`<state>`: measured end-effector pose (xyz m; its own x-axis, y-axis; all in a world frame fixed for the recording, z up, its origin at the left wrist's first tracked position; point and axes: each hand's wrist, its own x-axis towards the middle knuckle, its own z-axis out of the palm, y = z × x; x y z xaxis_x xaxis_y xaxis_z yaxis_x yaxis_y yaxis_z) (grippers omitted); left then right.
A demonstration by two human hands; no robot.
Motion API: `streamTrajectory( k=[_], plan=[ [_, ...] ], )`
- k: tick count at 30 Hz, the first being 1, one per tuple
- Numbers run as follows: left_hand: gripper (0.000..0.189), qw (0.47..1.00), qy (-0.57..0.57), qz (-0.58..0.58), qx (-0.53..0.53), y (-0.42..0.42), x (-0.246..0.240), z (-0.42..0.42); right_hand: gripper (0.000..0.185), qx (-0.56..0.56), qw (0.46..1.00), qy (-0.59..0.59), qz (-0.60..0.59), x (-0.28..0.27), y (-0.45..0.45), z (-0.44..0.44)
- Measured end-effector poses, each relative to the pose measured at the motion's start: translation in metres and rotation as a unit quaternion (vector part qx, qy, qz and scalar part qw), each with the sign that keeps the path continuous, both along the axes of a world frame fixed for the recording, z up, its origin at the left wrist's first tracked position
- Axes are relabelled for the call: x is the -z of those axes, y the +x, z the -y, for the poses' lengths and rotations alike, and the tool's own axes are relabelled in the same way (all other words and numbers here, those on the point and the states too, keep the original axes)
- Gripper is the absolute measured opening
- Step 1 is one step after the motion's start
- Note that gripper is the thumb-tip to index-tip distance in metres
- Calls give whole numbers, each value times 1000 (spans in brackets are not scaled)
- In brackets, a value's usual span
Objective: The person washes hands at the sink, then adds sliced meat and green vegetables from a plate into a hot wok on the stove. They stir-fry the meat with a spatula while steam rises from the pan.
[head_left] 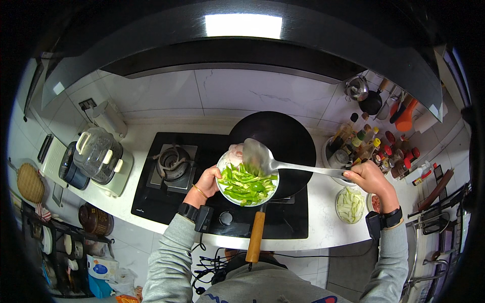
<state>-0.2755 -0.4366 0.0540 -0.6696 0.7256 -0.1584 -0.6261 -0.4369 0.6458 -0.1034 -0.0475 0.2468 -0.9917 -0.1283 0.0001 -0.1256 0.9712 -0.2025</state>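
My left hand (207, 181) grips the left rim of a white plate (226, 199), held above the near left part of a black wok (280, 132). Sliced green peppers (246, 185) cover the plate's near side, and pale pinkish slices, perhaps raw meat, (233, 154) lie at its far side. In my right hand (369, 178) is the handle of a metal wok spatula (299, 166). Its blade hangs over the plate's far right part and hides some of the food; whether it touches the food, I cannot tell. The wok's wooden handle (255, 236) points toward my body.
Left of the wok is a bare gas burner (172, 163) on the black cooktop (144, 197). Sliced pale green vegetables fill a bowl (350, 205) at right, beside a small bowl of red bits (374, 203). Bottles (356, 136) crowd the right back; a clear-topped appliance (100, 159) stands left.
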Motion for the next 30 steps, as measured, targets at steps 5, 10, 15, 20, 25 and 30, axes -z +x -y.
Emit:
streamTrajectory(
  k=[5, 10, 15, 20, 25, 30],
  plan=[
    [51, 1000, 20, 13, 20, 4, 0, -4, 43, -36, 989, 102, -100, 0, -6, 13],
    [60, 996, 70, 48, 34, 2, 3, -17, 41, -59, 954, 221, -196, 14, -9, 31],
    [61, 997, 22, 69, 40, -2, 6, -21, 41, -18, 945, 217, -244, 25, -14, 31],
    [58, 998, 9, 55, 42, 1, 5, -15, 37, 52, 940, 200, -271, 18, -11, 7],
    [51, 997, -71, 3, 23, 1, -15, -7, 40, 76, 976, 19, -202, 12, -2, -1],
    [49, 994, -106, -36, 19, -8, -53, -7, 43, 13, 983, -15, -185, 12, -5, 16]
  ],
)
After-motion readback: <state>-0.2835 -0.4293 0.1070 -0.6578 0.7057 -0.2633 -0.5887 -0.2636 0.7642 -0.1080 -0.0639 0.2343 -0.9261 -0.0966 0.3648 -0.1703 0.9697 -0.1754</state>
